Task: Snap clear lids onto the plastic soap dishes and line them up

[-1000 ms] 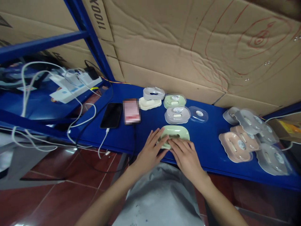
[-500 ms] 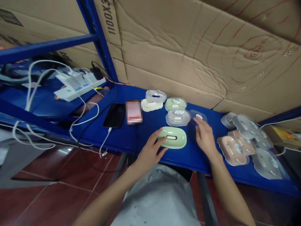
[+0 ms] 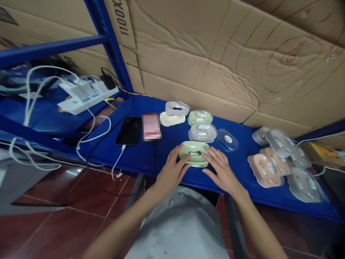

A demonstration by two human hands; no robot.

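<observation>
A pale green soap dish [image 3: 198, 146] with an oval slot lies near the table's front edge, and a paler layer shows under its front rim. My left hand [image 3: 171, 171] grips its left end, thumb at the front and fingers over the side. At the right end, my right hand [image 3: 219, 167] holds it with fingertips on the rim and thumb low in front. Just behind and to the right lies a clear lid [image 3: 227, 140] with a round sticker. Behind the dish sit a lidded grey soap dish [image 3: 202, 133] and a lidded green soap dish [image 3: 200, 117].
Several lidded pink and grey soap dishes [image 3: 265, 171] are grouped on the right. A grey dish part [image 3: 177, 108] rests on a cream tray [image 3: 172, 120] at the back. To the left lie a phone [image 3: 128, 131], a blurred card [image 3: 151, 127] and cables; cardboard [image 3: 188, 54] stands behind.
My right hand has come left from the clear lid onto the green dish's right end. The dish's upper part now sits slightly raised at the front, showing the layer beneath. My left hand stays on it.
</observation>
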